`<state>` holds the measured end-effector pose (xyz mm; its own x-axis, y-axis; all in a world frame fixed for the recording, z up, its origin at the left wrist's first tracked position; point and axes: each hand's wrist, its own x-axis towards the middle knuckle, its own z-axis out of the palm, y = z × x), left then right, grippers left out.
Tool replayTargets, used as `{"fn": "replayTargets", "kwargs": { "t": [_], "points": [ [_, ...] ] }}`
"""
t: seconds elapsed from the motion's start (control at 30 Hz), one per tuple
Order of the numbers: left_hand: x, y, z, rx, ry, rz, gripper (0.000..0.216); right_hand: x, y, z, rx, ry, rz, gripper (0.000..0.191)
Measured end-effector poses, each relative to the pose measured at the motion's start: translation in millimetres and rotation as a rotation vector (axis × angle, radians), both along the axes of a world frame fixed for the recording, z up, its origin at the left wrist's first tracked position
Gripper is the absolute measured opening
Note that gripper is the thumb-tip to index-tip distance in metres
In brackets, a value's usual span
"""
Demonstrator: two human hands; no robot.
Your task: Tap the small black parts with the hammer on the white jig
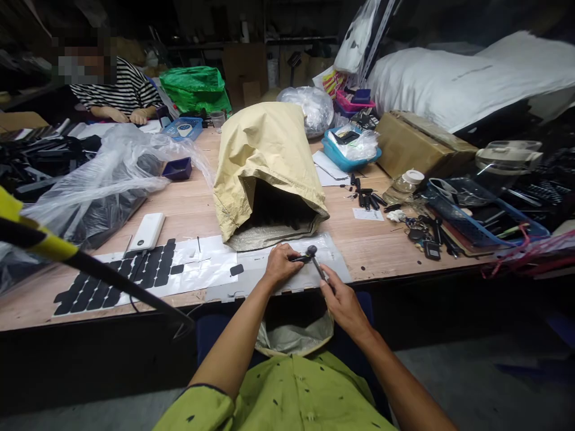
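My left hand point(281, 263) is closed in a pinch on a small black part point(302, 258) just above a white backing sheet point(332, 254) at the table's near edge. My right hand point(342, 299) grips a thin dark tool point(317, 263) whose round tip point(311, 250) meets that part. Both hands work in front of the open mouth of a tan sack point(267, 167). A small bag point(294, 335) hangs open in my lap below the hands.
White sheets with rows of black adhesive pads point(130, 272) and a white power bank point(147, 230) lie at left. Clear plastic bags point(103, 173), blue trays point(353, 157), a cardboard box point(417, 146) and loose black parts point(368, 197) crowd the table. A person in stripes point(119, 93) sits far left.
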<state>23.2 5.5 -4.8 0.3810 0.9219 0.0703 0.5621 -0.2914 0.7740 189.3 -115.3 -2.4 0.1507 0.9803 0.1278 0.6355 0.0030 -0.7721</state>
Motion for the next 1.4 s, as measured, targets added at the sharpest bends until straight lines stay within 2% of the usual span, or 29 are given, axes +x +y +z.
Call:
{"fn": "replayTargets", "kwargs": {
  "t": [0.1, 0.2, 0.27, 0.43, 0.6, 0.7, 0.8, 0.9, 0.97, 1.07, 1.13, 1.23, 1.33, 1.4],
  "points": [
    [1, -1, -1.2, 0.017, 0.006, 0.019, 0.016, 33, 10, -3.9, 0.032, -0.170, -0.149, 0.045],
    [1, -2, -1.1, 0.028, 0.020, 0.026, 0.015, 67, 28, -5.0, -0.037, -0.434, -0.306, 0.043],
    [0, -3, -0.6, 0.025, 0.031, 0.018, 0.014, 81, 44, -3.7, -0.080, -0.577, -0.340, 0.041],
    [-2, -2, 1.9, 0.007, 0.054, 0.006, 0.012, 75, 82, 2.6, -0.144, -0.718, -0.376, 0.042],
    [-8, -5, 11.3, -0.005, 0.107, -0.064, 0.011, 58, 93, 1.9, -0.069, -0.806, -0.373, 0.042],
    [-21, -29, 14.9, 0.011, 0.113, -0.211, 0.014, 56, 92, -0.6, -0.066, -0.835, -0.380, 0.041],
    [-42, -68, 11.4, 0.079, 0.168, -0.353, 0.020, 56, 92, -2.4, -0.066, -0.852, -0.375, 0.041],
    [-59, -99, 6.1, 0.150, 0.277, -0.393, 0.028, 56, 93, -4.7, -0.054, -0.867, -0.389, 0.040],
    [-63, -102, 6.1, 0.198, 0.285, -0.390, 0.034, 55, 93, -6.7, -0.052, -0.880, -0.395, 0.040],
    [-54, -72, 15.0, 0.297, 0.252, -0.308, 0.031, 54, 94, -9.9, -0.053, -0.898, -0.391, 0.040],
    [-40, -34, 25.0, 0.373, 0.283, -0.195, 0.032, 54, 94, -11.7, -0.053, -0.908, -0.390, 0.040],
    [-16, 27, 39.3, 0.439, 0.408, -0.024, 0.047, 54, 95, -13.3, -0.047, -0.911, -0.394, 0.039],
    [1, 70, 47.3, 0.443, 0.533, 0.004, 0.045, 52, 95, -13.2, -0.052, -0.906, -0.395, 0.038],
    [5, 83, 49.9, 0.441, 0.584, -0.010, 0.036, 51, 95, -12.5, -0.064, -0.899, -0.392, 0.038]
  ]
}}
